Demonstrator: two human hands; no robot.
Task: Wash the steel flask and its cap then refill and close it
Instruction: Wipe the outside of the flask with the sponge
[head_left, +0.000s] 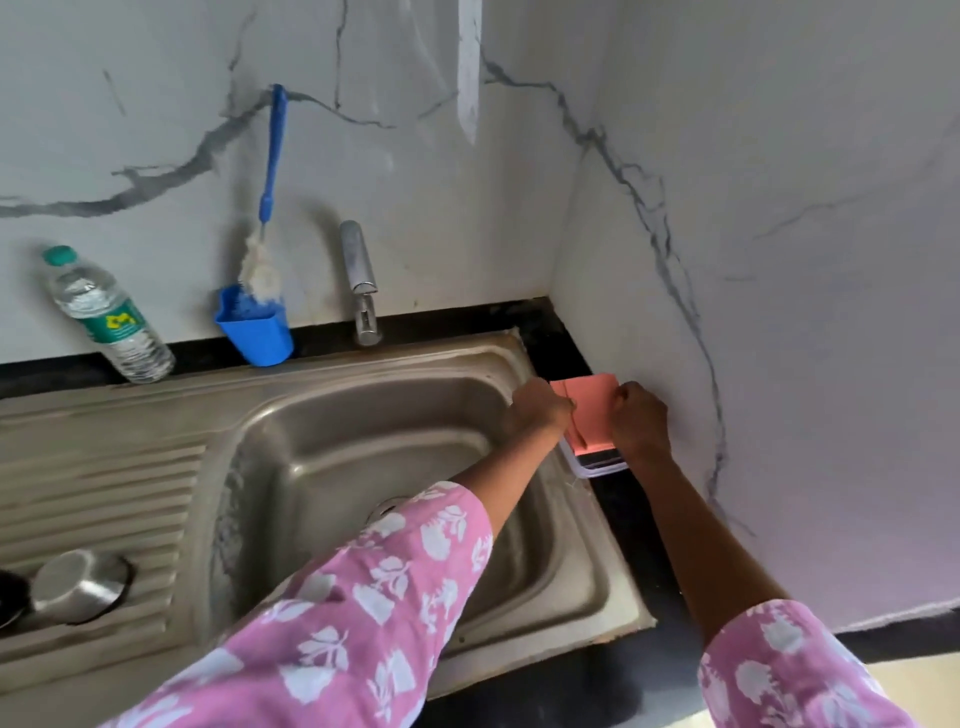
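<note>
- Steel flask (78, 584) lies on the sink's drainboard (104, 493), seemingly not yet washed.
- Left hand (537, 408) and right hand (641, 418) both grip a pink pad (589, 410); washing, refilling and closing look still to come.

Wall (779, 208) is showing white marble with grey-blue veining. Brush (272, 156) is showing a blue handle and off-white bristles; cup (254, 338) is reading the same blue. Bottle (109, 317) is showing clear plastic, a green cap and a green label with a yellow mark. Tap (358, 280) and sink (156, 405) are reading dull silver-grey, with the drainboard carrying ribbed lines. Counter (639, 545) is reading black. Pad (589, 410) is reading salmon pink and tray (597, 470) white. Sleeves (363, 597) are showing pink with a white floral print. Flask (78, 584) is reading brushed silver
</note>
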